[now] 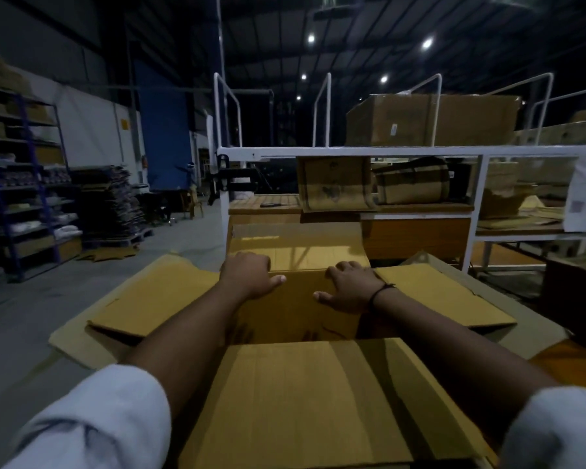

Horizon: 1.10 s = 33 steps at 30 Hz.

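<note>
A large open cardboard box (295, 309) sits in front of me with its four flaps spread outward. Both of my arms reach across the opening to the far wall. My left hand (249, 275) grips the far wall's top fold, fingers curled over the crease and thumb on the inner face. My right hand (347, 286) holds the same fold a little to the right, fingers hooked over it and thumb pointing left on the inner wall. The far flap (298, 245) stands up behind both hands. The near flap (318, 401) lies toward me.
A white metal-framed workbench (352, 151) stands just beyond the box, with folded cartons on its shelf and a big carton (430, 120) on top. Blue shelving (24, 184) and a stack of flat cardboard (112, 204) stand at the left across grey floor.
</note>
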### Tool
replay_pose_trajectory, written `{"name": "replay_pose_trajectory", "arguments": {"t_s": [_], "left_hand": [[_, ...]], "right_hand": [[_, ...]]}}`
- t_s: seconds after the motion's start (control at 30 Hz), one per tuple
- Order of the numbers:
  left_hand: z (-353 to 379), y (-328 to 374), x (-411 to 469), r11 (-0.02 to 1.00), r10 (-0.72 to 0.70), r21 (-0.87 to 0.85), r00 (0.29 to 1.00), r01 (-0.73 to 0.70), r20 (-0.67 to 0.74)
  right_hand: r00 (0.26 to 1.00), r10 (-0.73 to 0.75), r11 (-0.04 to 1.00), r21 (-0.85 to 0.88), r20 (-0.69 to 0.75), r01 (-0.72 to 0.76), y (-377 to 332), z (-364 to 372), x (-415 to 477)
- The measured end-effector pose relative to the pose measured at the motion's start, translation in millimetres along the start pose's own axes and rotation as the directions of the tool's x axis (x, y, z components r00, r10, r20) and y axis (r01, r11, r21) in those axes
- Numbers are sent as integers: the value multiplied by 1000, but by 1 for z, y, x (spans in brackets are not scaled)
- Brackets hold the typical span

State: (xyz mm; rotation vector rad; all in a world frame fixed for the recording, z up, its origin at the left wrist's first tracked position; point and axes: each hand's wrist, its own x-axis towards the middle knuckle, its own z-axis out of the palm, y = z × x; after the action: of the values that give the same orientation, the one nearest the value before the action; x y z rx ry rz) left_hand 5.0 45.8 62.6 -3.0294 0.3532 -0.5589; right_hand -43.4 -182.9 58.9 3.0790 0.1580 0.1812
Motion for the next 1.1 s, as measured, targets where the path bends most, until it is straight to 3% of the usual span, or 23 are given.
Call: {"name": "replay_pose_trajectory", "arguments": {"t_s": [0.33,0.57,0.97,1.1], "left_hand": [[49,-2,79,994,-56,-88,997,60,44],[86,14,118,1000,-22,2,984,22,178],[110,17,128,999,-34,-11,959,39,282],[99,23,108,999,-37,-17,963,43,266]], "right_hand": [[999,-29,997,71,23,27,-6,32,113],[998,-44,995,86,42,40,4,60,173],[990,-26,996,84,136,14,17,77,187],[992,-22,969,246,120,-8,12,66,171]]}}
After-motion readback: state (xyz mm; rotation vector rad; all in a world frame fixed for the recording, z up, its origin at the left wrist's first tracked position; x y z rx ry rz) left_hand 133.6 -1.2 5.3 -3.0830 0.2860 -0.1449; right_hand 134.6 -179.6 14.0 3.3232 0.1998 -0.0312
